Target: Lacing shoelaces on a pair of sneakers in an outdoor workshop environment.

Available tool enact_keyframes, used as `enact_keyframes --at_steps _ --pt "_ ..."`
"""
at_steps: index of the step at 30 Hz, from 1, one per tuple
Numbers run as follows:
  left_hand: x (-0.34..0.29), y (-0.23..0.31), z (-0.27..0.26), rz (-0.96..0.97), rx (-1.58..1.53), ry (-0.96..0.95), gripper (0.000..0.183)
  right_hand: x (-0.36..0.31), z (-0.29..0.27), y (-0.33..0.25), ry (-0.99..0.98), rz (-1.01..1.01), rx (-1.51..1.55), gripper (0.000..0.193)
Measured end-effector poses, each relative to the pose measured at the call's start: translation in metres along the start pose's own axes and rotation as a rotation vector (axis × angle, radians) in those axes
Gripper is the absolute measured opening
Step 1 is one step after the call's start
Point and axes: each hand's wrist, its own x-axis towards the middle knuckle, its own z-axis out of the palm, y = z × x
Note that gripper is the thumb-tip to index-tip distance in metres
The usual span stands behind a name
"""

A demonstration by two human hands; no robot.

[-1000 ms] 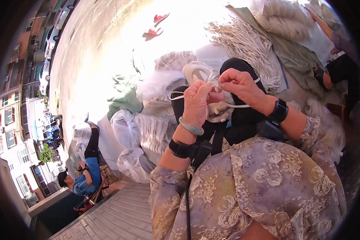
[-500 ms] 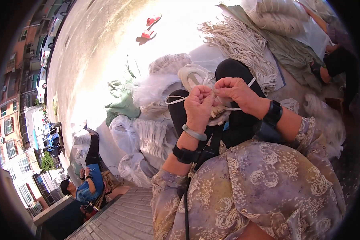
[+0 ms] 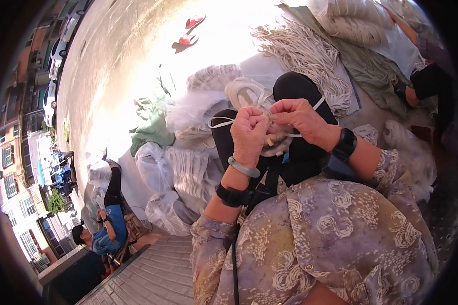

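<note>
A pale beige shoe sits between my knees, its lower part partly hidden behind my hands. My left hand pinches a white shoelace, which loops out to the left over my black-clad knee. Thumb and forefinger of my right hand are closed on the lace as well, close to the left fingertips. Another stretch of lace runs past the right hand over my right knee. The exact spot where the fingertips meet is too small to make out.
A heap of loose white laces lies ahead on the right. Clear plastic bags of pale goods and green cloth are on the left. Red slippers lie farther off. One person sits at left; another's limbs show at right.
Both hands stay pinched together at the lace with only slight finger movement. The whole view has shifted a little. The seated person at left has lowered their head slightly.
</note>
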Motion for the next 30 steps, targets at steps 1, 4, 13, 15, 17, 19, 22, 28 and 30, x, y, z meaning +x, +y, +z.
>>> enact_keyframes --at_steps 1,4,13,15,17,19,22,28,30 --pt "0.0 0.0 0.0 0.012 -0.011 0.024 0.014 0.0 0.001 0.0 0.0 0.01 0.021 0.012" --pt "-0.001 0.0 0.0 0.029 -0.002 0.026 0.016 -0.001 0.002 0.001 0.003 -0.005 0.01 0.012" --pt "-0.003 0.001 0.002 0.037 0.067 0.037 0.019 -0.007 0.001 0.002 -0.009 0.032 0.046 0.011" --pt "-0.004 0.0 0.003 0.036 0.071 0.034 0.019 -0.008 0.0 0.004 -0.01 0.033 0.058 0.011" --pt "-0.005 0.0 0.002 0.035 0.075 0.033 0.019 -0.009 0.001 0.004 -0.013 0.036 0.069 0.01" --pt "-0.005 0.0 0.002 0.03 0.085 0.033 0.019 -0.01 0.001 0.003 -0.024 0.05 0.082 0.009" --pt "-0.006 0.0 0.004 0.025 0.083 0.029 0.019 -0.009 0.001 0.004 -0.006 0.012 -0.013 0.008" --pt "-0.005 -0.001 -0.004 0.07 0.421 -0.039 0.027 -0.002 0.008 0.004 -0.002 -0.247 -0.468 0.006" --pt "-0.001 0.004 0.004 0.214 0.586 -0.002 0.03 -0.003 0.011 -0.006 0.01 -0.458 -0.649 0.004"
